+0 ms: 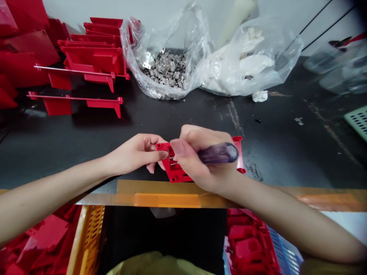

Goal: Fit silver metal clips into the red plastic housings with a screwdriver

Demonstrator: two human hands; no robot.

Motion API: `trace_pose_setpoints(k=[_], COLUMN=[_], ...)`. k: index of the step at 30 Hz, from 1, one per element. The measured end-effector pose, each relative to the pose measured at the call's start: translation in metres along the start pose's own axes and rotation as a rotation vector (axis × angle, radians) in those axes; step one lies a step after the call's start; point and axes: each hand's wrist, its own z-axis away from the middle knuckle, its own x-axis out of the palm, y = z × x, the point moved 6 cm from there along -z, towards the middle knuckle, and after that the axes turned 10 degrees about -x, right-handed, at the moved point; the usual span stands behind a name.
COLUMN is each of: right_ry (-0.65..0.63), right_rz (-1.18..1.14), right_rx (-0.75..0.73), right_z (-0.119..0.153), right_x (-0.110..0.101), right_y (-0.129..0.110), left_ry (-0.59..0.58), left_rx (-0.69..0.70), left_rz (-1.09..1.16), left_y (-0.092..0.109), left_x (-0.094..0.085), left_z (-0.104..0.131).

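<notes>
Left hand (140,154): thumb on top, fingers curled under, pinching the left end of a red plastic part (179,177). Right hand (206,160): fist closed round a dark translucent handle (219,153), thumb bent over toward the left end of the same part; tool tip hidden by the hand. Part is at the front of the black tabletop (149,118), just behind the amber tape (166,200) along the edge, between both hands, with a small metal spring piece (171,157) showing by the left thumb. Containers: clear plastic bag (136,78) at the back, mouth open, holds a heap of small shiny metal pieces (169,68). Second clear bag (283,68) sits against its right side, bunched white items (255,63) inside, look like gloves. Far right, clear tub (323,59), blurred, something red and black at its top. Green perforated basket (358,120) cut off at the right edge, contents out of view. Below tabletop level: yellow crate (86,244) on the left, jumbled red plates (43,238) beside its slotted wall; blue basket (286,250) on the right, red mouldings (249,240) piled next to its wall. Back left, a row of red panels (91,57) stands on the tabletop itself, beside the metal-pieces bag.
</notes>
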Motion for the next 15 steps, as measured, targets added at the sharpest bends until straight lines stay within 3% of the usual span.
trace_pose_setpoints(k=[5,12,15], right_ry=[0.045,0.002,0.023], right_rz=[-0.036,-0.050,-0.080], right_rx=[0.019,-0.022,0.035], right_z=[0.0030,-0.0008,0.0004], right_x=[-0.0036,-0.0001,-0.0011], right_y=[0.0024,0.0021,0.0086], left_ry=[0.022,0.039,0.025], left_rx=[0.012,-0.021,-0.033], left_rz=[-0.034,-0.062,-0.045], left_y=[0.0016,0.0043,0.0042], left_x=[-0.0003,-0.0006,0.0004], left_z=[0.0023,0.0026,0.0031])
